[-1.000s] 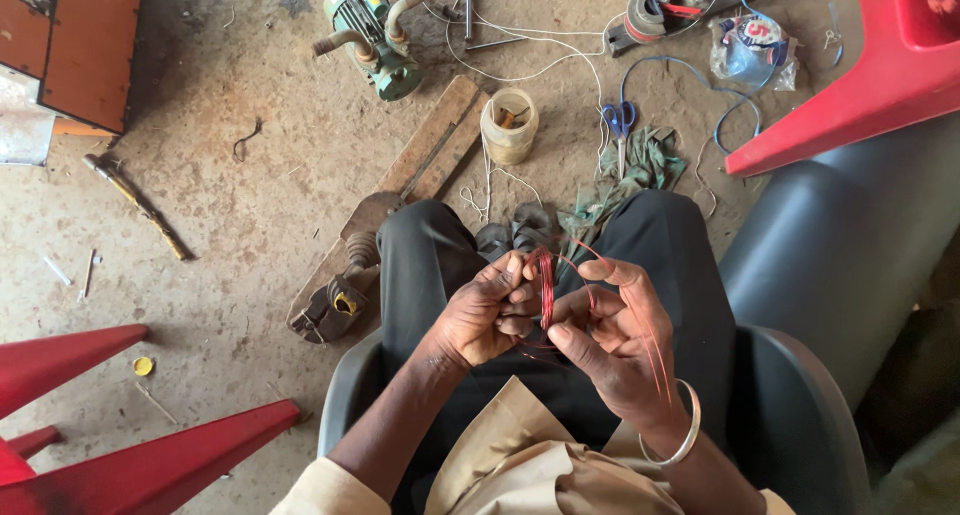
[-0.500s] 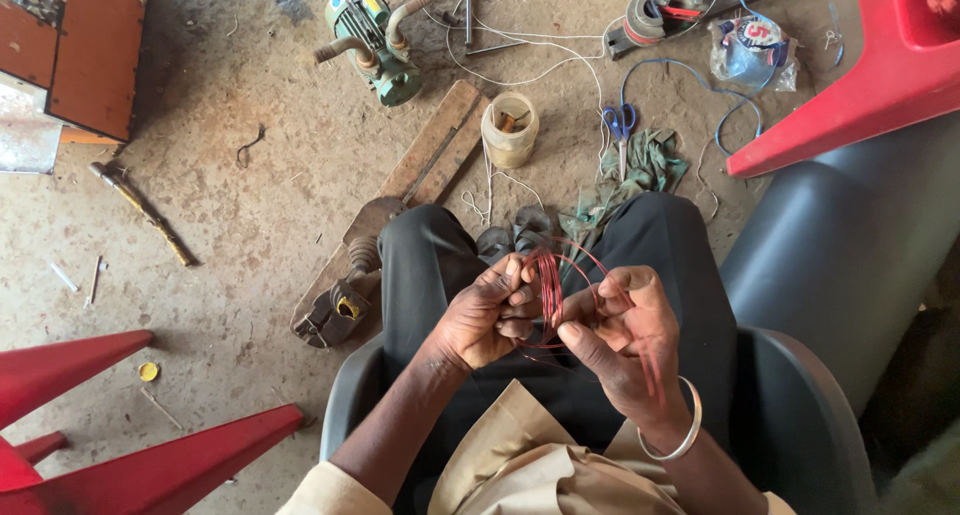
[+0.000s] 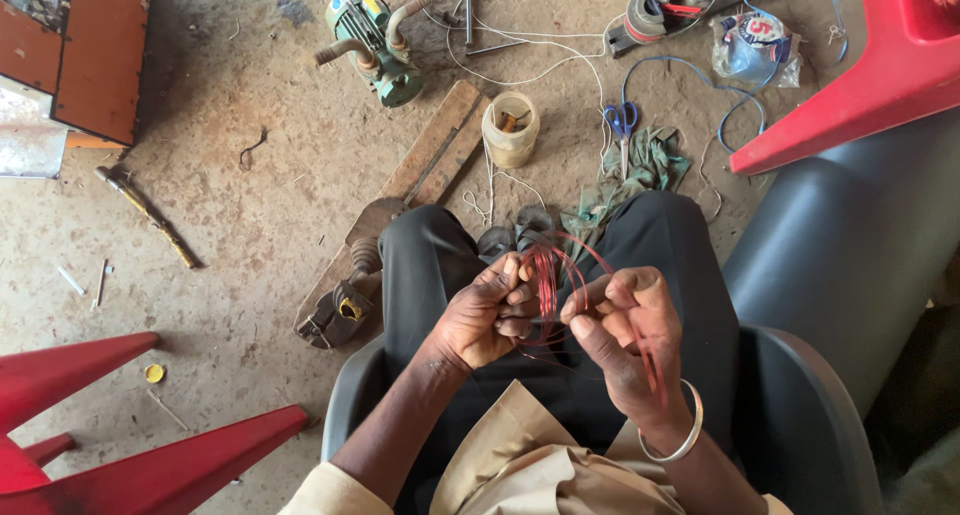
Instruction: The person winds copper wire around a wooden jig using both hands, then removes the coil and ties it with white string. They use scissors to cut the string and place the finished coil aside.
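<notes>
The person is sitting in a grey chair (image 3: 800, 415) and working a coil of thin red wire (image 3: 548, 275) over the lap, just above the knees of the dark trousers (image 3: 430, 265). The left hand (image 3: 490, 315) is closing around the left side of the loops, fingers curled and pinching the bundle; the right hand (image 3: 620, 335) is gripping the other side with thumb and bent fingers, a metal bangle (image 3: 685, 435) sitting on its wrist. Strands are also trailing down across the right palm toward the wrist, so the coil is not fully gathered. To do this well, I judge that the left hand should be keeping the loops stacked flat and even while the right hand is feeding or drawing the wire one turn at a time, with light, steady tension so the fine strand is not kinking or crossing itself. Keeping the loose strands clear of the bangle would be helping too, since they could be snagging there. On the dirt floor (image 3: 230, 235) ahead are lying a green motor pump (image 3: 375, 40), a wooden plank (image 3: 430, 160), a roll of tape (image 3: 510, 130), blue-handled scissors (image 3: 620, 125) and a green cloth (image 3: 640, 175), all well apart from the hands.
</notes>
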